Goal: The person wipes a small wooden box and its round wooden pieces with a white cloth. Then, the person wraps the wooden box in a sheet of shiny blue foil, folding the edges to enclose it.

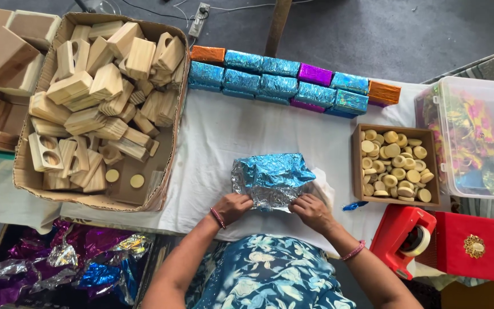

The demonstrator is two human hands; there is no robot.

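Both hands' grip [273,209] on foil-wrapped block [270,177]

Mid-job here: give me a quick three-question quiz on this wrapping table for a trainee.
1. True or false: both hands touch the blue foil bundle.
2. What fills the small wooden tray beside the right hand?
3. The red tape dispenser lies nearer which hand: A left, B right?

Key: 1 true. 2 Small round pale discs. 3 B.
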